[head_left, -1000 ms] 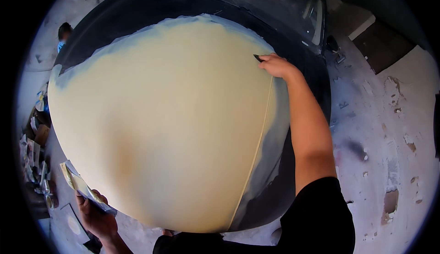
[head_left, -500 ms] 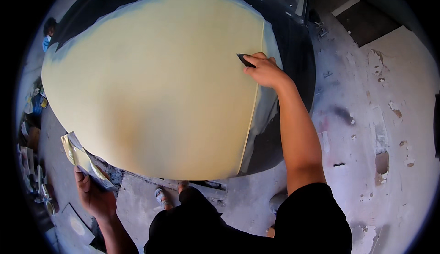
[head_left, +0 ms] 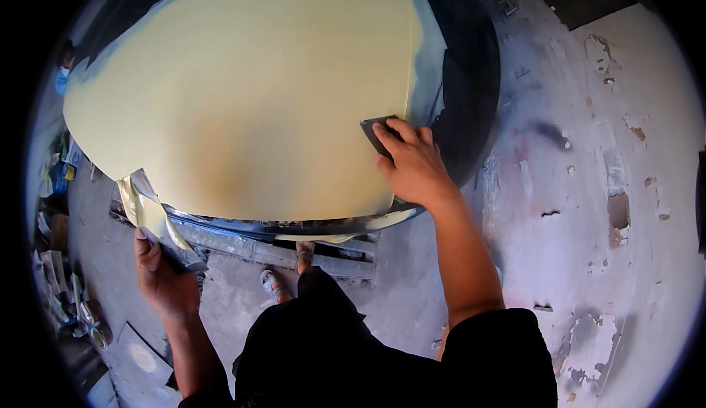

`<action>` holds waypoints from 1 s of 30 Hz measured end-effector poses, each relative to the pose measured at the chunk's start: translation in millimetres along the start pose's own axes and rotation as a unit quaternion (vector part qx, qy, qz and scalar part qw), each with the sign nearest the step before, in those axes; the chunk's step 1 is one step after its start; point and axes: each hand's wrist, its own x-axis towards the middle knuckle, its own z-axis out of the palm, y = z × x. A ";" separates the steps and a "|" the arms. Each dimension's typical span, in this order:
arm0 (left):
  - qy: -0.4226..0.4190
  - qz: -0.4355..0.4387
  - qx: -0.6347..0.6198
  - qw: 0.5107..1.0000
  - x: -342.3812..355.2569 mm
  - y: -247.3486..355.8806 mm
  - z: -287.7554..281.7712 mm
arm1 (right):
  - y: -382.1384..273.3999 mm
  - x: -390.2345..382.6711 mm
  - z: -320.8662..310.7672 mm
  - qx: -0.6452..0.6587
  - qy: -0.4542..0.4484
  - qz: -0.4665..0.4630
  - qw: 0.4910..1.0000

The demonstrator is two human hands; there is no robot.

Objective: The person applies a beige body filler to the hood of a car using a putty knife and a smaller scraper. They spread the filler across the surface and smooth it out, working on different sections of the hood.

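A wide car hood (head_left: 243, 62) coated in pale yellow filler spreads before me, with a grey-blue sanded border and dark paint at its right side. My right hand (head_left: 419, 161) presses a dark flat spreader (head_left: 375, 134) onto the coating near its right edge, fingers laid over the blade. From there a thin ridge line runs up toward the far edge. Off the hood's near left corner, my left hand (head_left: 168, 283) grips a flat mixing plate (head_left: 176, 245). Cream-coloured filler (head_left: 140, 200) clings to the plate's upper part. The spreader's working edge is partly hidden by my fingers.
Cans and boxes (head_left: 62, 290) clutter the floor at the left. A pallet (head_left: 334, 262) lies under the hood's near edge by my feet. The concrete floor (head_left: 544, 187) on the right has chipped patches. Another person (head_left: 65, 69) is partly visible at the far left.
My right hand has drawn the spreader toward me along the right edge, turning its blade flatter. The hood sits higher in view. My left hand still holds the plate near the corner.
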 end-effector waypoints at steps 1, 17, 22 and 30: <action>0.010 0.003 0.010 1.000 -1.9 -1.3 2.2 | -1.1 -11.4 7.3 0.000 0.014 -0.008 1.000; -0.051 -0.057 0.029 0.997 -11.1 -20.7 22.7 | -45.7 -138.0 81.2 0.002 0.078 0.025 0.997; -0.082 -0.071 0.017 0.994 -19.8 -32.0 29.0 | -62.0 -168.6 95.9 0.028 0.069 0.052 0.996; -0.100 -0.177 -0.035 0.978 -58.1 -75.1 81.0 | -93.0 -168.6 21.7 0.566 0.122 -0.190 0.793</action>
